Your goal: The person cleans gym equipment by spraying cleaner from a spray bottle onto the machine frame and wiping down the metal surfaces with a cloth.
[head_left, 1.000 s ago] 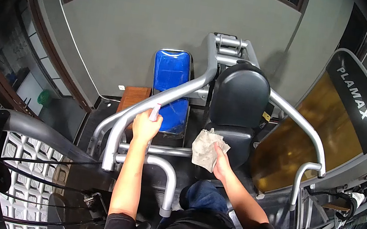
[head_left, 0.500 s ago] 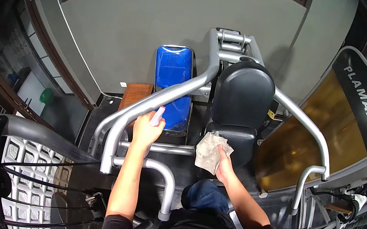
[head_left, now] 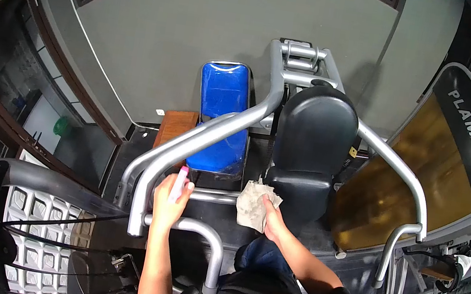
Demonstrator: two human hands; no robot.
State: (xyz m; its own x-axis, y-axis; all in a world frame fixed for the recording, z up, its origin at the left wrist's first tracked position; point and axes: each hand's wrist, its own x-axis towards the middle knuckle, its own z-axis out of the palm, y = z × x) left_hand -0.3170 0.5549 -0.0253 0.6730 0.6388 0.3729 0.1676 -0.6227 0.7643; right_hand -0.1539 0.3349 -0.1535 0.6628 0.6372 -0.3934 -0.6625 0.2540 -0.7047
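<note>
My left hand [head_left: 164,203] is closed around a slim white bottle with a pink top [head_left: 179,182], held upright. It is beside the lower end of the machine's silver tubular arm [head_left: 207,130], above the bent handle [head_left: 207,234]. In my right hand [head_left: 275,222] is a worn grey-beige cloth [head_left: 251,205], pinched under the thumb and hanging loosely open. The cloth is in front of the machine's black padded seat [head_left: 301,184]; the tall black backrest [head_left: 318,129] rises behind it.
A blue chair [head_left: 223,93] and a brown wooden box [head_left: 176,126] stand behind the silver arm. On the right is a PLAMAX weight-stack cover [head_left: 405,190]. Black cables [head_left: 63,238] cross a white patterned panel [head_left: 36,257] at the lower left.
My left hand has come down and left with the bottle, away from the upper part of the silver arm. My right hand has shifted slightly left and down with the cloth.
</note>
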